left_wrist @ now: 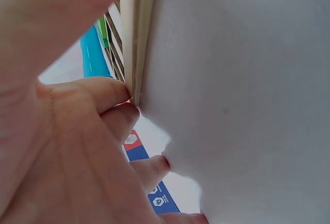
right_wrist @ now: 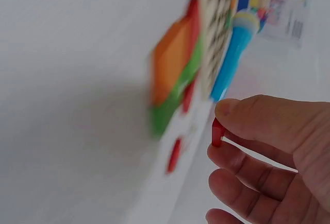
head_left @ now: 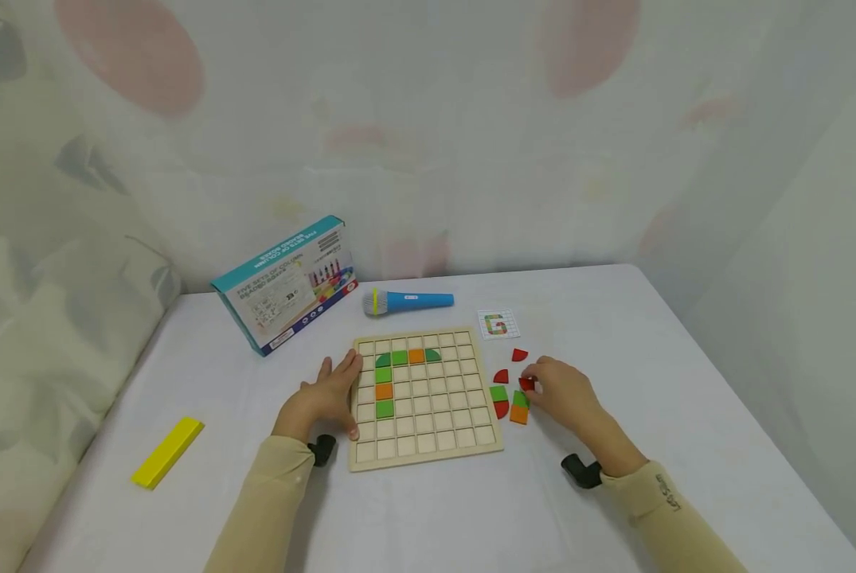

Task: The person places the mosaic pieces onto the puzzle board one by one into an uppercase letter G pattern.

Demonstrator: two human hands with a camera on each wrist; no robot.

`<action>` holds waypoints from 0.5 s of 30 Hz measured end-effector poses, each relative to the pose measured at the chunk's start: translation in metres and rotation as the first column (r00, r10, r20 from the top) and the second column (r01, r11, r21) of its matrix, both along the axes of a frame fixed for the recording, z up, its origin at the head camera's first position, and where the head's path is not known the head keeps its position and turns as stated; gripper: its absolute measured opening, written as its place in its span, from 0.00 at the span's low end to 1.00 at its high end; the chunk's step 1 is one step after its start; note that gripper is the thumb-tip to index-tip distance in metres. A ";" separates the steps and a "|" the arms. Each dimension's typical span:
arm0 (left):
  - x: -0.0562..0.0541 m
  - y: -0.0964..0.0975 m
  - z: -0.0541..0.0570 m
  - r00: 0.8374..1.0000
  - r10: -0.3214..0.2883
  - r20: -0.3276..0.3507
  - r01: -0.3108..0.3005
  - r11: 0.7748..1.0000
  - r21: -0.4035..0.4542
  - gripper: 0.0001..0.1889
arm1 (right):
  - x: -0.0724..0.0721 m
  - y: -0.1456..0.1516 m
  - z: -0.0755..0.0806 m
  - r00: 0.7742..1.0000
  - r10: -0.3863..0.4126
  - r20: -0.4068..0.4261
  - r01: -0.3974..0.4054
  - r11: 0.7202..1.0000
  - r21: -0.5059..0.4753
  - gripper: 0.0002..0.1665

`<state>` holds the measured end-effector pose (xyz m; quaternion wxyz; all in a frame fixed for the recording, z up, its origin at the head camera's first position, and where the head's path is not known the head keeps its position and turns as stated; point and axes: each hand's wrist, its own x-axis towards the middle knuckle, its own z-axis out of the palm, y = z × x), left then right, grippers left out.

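Note:
A wooden grid board lies at the middle of the table, with green and orange tiles set in its cells along an upper row and down a left column. My left hand rests against the board's left edge, fingers spread and fingertips touching the rim. Just right of the board, my right hand pinches a red quarter-round tile between thumb and fingertip. Near it lie an orange square tile, green square tiles and loose red quarter-round tiles.
A small pattern card with a coloured G lies beyond the loose tiles. Behind the board is a blue toy microphone. The printed box stands at the back left, and a yellow bar lies far left.

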<state>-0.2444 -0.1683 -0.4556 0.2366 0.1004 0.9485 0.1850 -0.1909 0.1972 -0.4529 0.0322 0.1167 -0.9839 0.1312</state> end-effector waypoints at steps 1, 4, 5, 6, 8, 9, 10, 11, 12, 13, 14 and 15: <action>0.000 0.000 0.000 1.000 0.000 -0.001 0.000 1.000 -0.002 0.71 | 0.001 -0.008 0.004 1.000 0.022 -0.018 -0.022 1.000 -0.003 0.14; 0.001 -0.001 0.001 1.000 0.002 -0.003 -0.002 1.000 -0.004 0.70 | 0.002 -0.039 0.016 0.992 0.118 -0.055 -0.119 0.993 -0.012 0.14; 0.001 -0.001 0.001 1.000 0.004 -0.002 -0.004 1.000 -0.002 0.70 | 0.003 -0.051 0.019 0.986 0.152 -0.061 -0.153 0.988 -0.012 0.14; 0.002 -0.002 0.001 1.000 0.004 -0.002 -0.004 1.000 -0.004 0.70 | 0.004 -0.063 0.021 0.980 0.186 -0.064 -0.187 0.982 -0.011 0.14; 0.002 -0.002 0.001 1.000 0.005 -0.001 -0.005 1.000 -0.006 0.70 | 0.005 -0.088 0.024 0.965 0.254 -0.066 -0.255 0.967 -0.005 0.14; 0.002 -0.001 0.001 1.000 0.005 -0.001 -0.005 1.000 -0.009 0.70 | 0.006 -0.100 0.023 0.956 0.287 -0.066 -0.287 0.958 0.004 0.14; 0.002 -0.001 0.001 1.000 0.005 -0.002 -0.005 1.000 -0.010 0.70 | 0.006 -0.112 0.022 0.947 0.315 -0.069 -0.314 0.949 0.022 0.14; 0.002 -0.001 0.001 1.000 0.004 -0.003 -0.004 1.000 -0.012 0.70 | 0.007 -0.123 0.020 0.936 0.344 -0.069 -0.342 0.939 0.038 0.14; 0.002 0.000 0.002 1.000 0.003 -0.004 -0.003 1.000 -0.016 0.70 | 0.009 -0.133 0.017 0.925 0.372 -0.072 -0.368 0.928 0.058 0.13; 0.003 0.000 0.002 1.000 0.004 -0.004 -0.004 1.000 -0.015 0.70 | 0.009 -0.143 0.014 0.914 0.399 -0.077 -0.393 0.916 0.084 0.12; 0.003 0.000 0.002 1.000 0.005 -0.004 -0.005 1.000 -0.016 0.69 | 0.010 -0.151 0.010 0.904 0.420 -0.080 -0.412 0.905 0.104 0.10; 0.003 0.001 0.002 1.000 0.006 -0.003 -0.006 1.000 -0.017 0.69 | 0.011 -0.159 0.006 0.896 0.437 -0.081 -0.426 0.896 0.125 0.08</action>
